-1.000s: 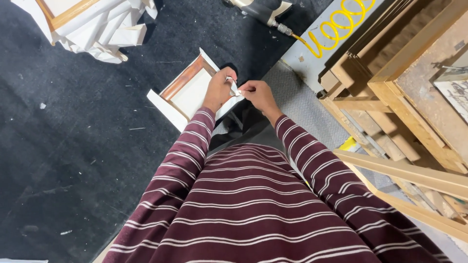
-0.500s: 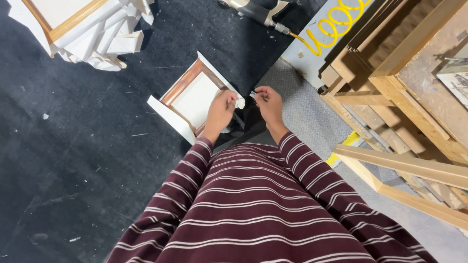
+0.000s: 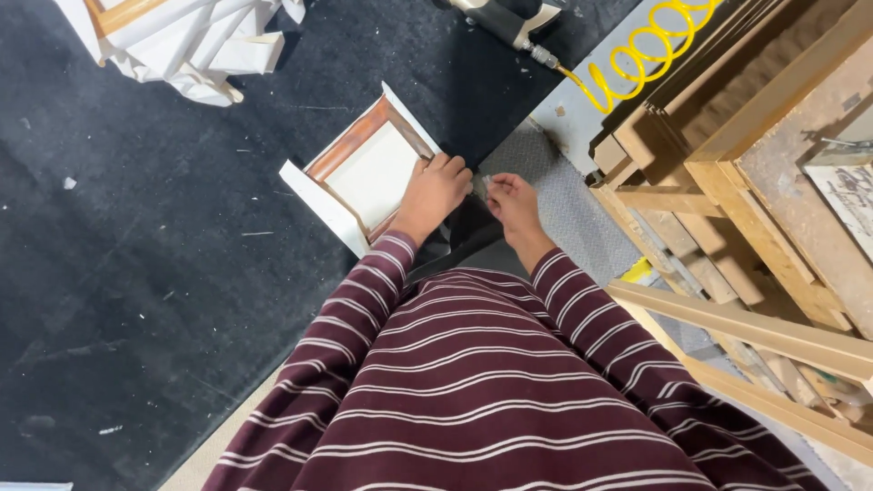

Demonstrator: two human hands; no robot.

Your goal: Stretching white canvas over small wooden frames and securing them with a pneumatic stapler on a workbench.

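A small wooden stretcher frame with white canvas (image 3: 368,173) lies face down on the black table surface. My left hand (image 3: 433,191) presses on the frame's near right corner, fingers curled over the wood. My right hand (image 3: 512,202) is just to the right of it, pinching the loose white edge of the canvas at that corner between thumb and fingers. Both arms wear dark red sleeves with white stripes.
A pile of canvas-wrapped frames (image 3: 182,41) sits at the top left. A pneumatic stapler (image 3: 505,16) with a yellow coiled hose (image 3: 641,55) lies at the top. Wooden frames and bars (image 3: 727,182) are stacked at the right.
The frame has been turned a little and my left hand has shifted onto its near corner. My right hand stays at the canvas edge beside it.
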